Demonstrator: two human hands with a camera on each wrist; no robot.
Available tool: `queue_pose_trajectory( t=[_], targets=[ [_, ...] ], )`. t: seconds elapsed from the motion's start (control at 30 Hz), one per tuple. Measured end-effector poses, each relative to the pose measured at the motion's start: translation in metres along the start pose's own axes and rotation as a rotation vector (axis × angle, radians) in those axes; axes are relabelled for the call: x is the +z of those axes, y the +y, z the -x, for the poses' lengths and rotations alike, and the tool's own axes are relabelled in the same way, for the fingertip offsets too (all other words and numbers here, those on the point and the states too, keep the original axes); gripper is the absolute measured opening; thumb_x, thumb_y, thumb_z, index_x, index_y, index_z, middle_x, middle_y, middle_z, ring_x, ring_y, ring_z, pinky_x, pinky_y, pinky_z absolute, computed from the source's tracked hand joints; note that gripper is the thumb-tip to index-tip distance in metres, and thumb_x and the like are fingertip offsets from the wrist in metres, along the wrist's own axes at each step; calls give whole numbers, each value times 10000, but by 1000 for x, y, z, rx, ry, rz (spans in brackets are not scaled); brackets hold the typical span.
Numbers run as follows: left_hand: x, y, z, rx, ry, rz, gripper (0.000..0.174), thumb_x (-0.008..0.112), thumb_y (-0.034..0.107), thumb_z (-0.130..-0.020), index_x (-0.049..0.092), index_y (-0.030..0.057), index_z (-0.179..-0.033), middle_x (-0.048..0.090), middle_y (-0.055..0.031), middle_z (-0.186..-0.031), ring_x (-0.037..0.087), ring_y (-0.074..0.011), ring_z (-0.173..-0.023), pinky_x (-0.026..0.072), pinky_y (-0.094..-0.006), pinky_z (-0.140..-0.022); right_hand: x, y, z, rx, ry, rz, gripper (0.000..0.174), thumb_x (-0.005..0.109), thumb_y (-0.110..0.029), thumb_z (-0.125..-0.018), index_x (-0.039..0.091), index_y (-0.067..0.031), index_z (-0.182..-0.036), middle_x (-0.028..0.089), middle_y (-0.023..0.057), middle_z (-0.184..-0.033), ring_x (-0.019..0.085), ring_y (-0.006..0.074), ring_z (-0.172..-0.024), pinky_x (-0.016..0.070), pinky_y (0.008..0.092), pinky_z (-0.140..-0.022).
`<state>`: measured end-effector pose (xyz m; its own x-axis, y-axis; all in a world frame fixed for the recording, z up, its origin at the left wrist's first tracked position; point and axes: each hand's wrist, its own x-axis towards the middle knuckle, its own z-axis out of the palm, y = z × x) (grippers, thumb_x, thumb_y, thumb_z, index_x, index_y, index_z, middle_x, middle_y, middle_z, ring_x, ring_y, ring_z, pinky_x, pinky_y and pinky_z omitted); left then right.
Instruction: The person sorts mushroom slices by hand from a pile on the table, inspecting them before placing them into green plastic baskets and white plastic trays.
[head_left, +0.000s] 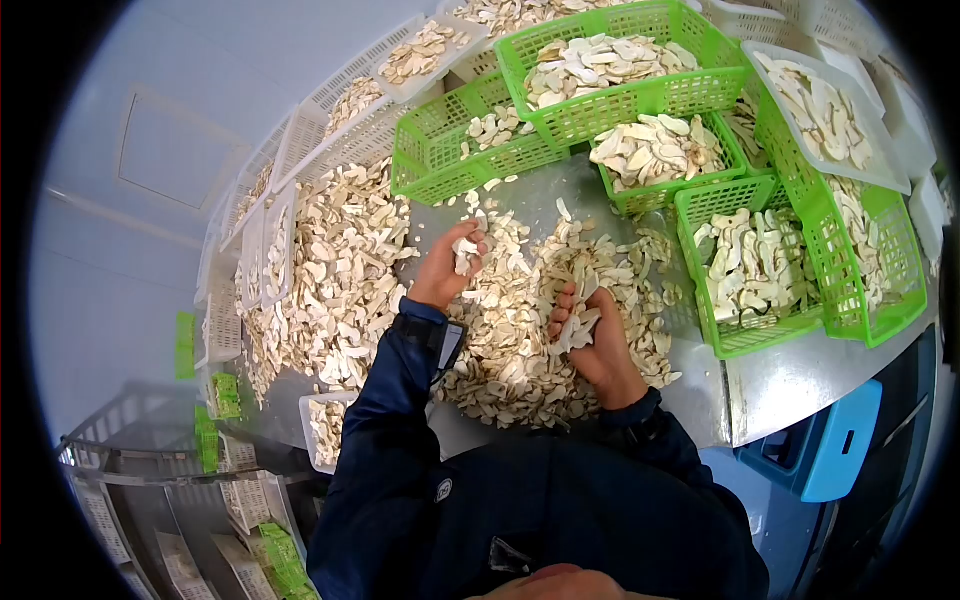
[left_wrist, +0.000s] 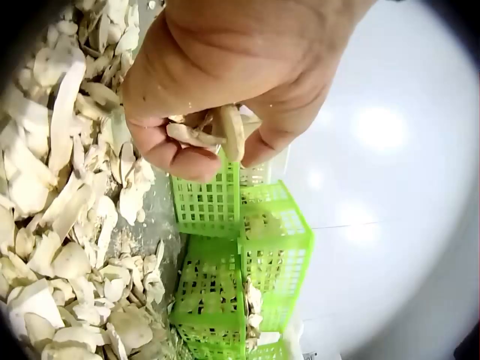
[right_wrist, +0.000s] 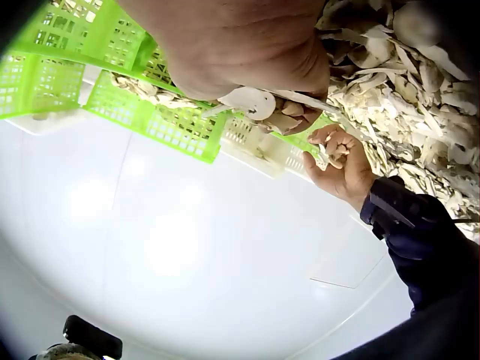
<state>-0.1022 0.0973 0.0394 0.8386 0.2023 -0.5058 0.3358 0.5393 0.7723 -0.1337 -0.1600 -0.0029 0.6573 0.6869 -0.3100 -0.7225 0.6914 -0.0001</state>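
Note:
My left hand [head_left: 448, 268] is curled round a few pale dried mushroom slices [left_wrist: 231, 133], raised over the far left part of the central heap. In the left wrist view their ends poke out between thumb and fingers. My right hand [head_left: 606, 352] grips a larger bunch of mushroom slices [head_left: 577, 330] above the right side of that heap. Some of these slices [right_wrist: 251, 103] stick out past the fingers in the right wrist view, where the palm is hidden. Below both hands spreads the heap of loose mushroom slices [head_left: 510, 350].
A second big pile [head_left: 340, 265] lies left on the metal table [head_left: 690, 385]. Green baskets [head_left: 420, 160] of slices line the back and right, one [head_left: 715, 310] near my right hand. White baskets [head_left: 390, 125] stand behind. A blue stool [head_left: 845, 450] is at the lower right.

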Motion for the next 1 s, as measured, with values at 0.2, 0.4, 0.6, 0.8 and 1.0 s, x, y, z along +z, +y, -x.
queue_pose_trajectory(
  t=[0.2, 0.4, 0.6, 0.8, 1.0],
  targets=[
    [-30, 1, 4, 89, 44, -311, 147, 594, 117, -880, 597, 89, -1025, 566, 8, -835, 539, -104, -673, 396, -225, -548, 1, 1, 0, -8, 3, 24, 258, 403, -285, -994, 559, -80, -1009, 535, 1, -822, 516, 152, -726, 461, 302, -666],
    [-29, -22, 1, 775, 70, -1457, 289, 684, 203, -793, 667, 42, -1033, 666, -134, -864, 644, -264, -740, 511, -354, -675, -1, 2, -1, 2, 4, 11, 275, 401, -285, -998, 567, -67, -1021, 534, 3, -821, 516, 152, -725, 462, 302, -664],
    [-20, -23, -2, 634, 35, -1469, 277, 677, 175, -797, 651, 41, -1038, 628, -95, -778, 605, -228, -659, 485, -332, -631, 0, 1, 0, -14, 19, 22, 295, 385, -287, -1004, 572, -61, -1032, 529, 5, -823, 513, 152, -724, 457, 304, -663],
    [-34, 0, 15, 164, -4, -436, 375, 570, 46, -843, 541, -15, -1213, 527, 1, -706, 442, -67, -584, 295, -215, -498, -1, 1, -1, -4, -2, 10, 300, 372, -284, -1004, 570, -61, -1035, 539, 11, -830, 518, 156, -724, 461, 309, -662],
    [-49, -8, 29, 139, 29, -531, 362, 572, 34, -847, 545, 20, -1207, 542, -3, -710, 449, -59, -590, 303, -212, -501, 1, 2, 1, -3, -4, 16, 265, 404, -289, -994, 562, -76, -1012, 534, -4, -827, 514, 153, -727, 460, 301, -664]
  ],
)
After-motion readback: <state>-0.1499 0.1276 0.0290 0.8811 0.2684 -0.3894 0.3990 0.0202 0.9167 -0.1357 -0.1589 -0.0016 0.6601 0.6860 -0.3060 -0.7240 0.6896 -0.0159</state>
